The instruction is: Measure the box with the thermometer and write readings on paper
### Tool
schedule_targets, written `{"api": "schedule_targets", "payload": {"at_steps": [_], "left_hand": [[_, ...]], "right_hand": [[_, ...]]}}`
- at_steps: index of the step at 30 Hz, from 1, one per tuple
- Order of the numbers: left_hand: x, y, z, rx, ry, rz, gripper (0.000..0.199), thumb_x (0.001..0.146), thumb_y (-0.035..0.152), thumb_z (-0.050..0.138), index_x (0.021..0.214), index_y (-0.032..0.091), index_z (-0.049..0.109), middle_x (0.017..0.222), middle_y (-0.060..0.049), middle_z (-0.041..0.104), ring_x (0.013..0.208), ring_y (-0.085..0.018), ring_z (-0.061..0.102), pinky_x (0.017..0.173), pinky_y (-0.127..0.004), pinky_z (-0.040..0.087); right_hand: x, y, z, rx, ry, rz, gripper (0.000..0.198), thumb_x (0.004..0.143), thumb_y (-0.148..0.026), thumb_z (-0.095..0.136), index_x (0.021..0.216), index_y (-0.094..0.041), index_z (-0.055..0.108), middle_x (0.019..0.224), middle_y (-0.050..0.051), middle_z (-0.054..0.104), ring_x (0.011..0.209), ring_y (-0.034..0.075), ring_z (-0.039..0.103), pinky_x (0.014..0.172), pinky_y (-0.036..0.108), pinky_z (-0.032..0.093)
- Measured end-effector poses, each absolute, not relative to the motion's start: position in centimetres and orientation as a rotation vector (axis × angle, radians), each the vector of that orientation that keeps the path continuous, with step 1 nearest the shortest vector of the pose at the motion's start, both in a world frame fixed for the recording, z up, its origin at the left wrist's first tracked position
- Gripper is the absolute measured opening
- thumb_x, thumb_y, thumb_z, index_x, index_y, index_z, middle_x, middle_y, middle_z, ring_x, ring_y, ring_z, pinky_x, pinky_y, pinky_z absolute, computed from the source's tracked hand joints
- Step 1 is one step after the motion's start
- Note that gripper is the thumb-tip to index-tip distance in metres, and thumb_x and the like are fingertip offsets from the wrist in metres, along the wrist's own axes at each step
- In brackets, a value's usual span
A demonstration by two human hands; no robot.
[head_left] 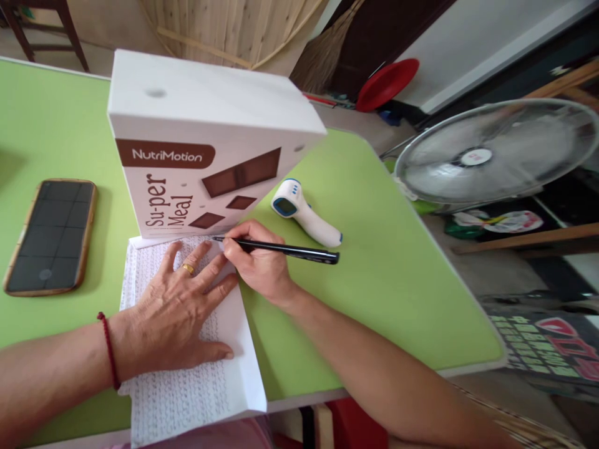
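A sheet of paper (182, 399) covered in rows of handwriting lies on the green table and hangs over its front edge. My left hand (180, 305) rests flat on it with fingers spread, a gold ring on one finger and a red cord at the wrist. My right hand (262, 265) is closed around a black pen (299, 251), whose tip touches the paper near its top edge. A white NutriMotion box (215, 112) stands upright right behind the paper. To the right of the box lies a white and blue infrared thermometer (306, 212).
A phone in a brown-edged case (52, 237) lies at the left of the green table (397, 299). Beyond the right edge are a standing fan (496, 153) and a red basin (388, 84). A broom (322, 56) leans at the back, and a dark stool (44, 31) stands far left.
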State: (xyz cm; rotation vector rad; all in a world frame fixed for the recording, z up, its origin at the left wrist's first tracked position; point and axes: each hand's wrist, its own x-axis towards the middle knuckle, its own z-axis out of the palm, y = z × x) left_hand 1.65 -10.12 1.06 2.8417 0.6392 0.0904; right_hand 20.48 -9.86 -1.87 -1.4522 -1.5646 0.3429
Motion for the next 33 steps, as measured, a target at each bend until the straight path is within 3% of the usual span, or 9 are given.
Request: {"api": "schedule_targets", "payload": {"at_steps": [15,33], "left_hand": [[1.59,-9.95,1.08,2.821,0.638,0.075,0.084,0.085,0.073,0.056,0.148,0.02,0.043,0.159,-0.012,0.034,0.148,-0.041,0.021,0.116,-0.068,0.015],[1.67,-9.99,0.99,2.842,0.63,0.084,0.084,0.085,0.072,0.055,0.15,0.02,0.041,0.161,-0.013,0.03,0.148,-0.041,0.021,0.115,-0.069,0.016]], "right_hand": [[21.08,-9.94,-2.11,-1.423,-1.495,0.334,0.007,0.079,-0.022,0.058,0.072,-0.022,0.056,0.059,-0.005,0.061,0.05,0.011,0.052,0.051,0.023,0.045],[20.89,-9.89,-2.2,-1.432,-1.522,0.315,0.007,0.079,-0.021,0.059,0.072,-0.022,0.058,0.061,-0.004,0.064,0.053,0.011,0.056,0.055,0.023,0.049]]}}
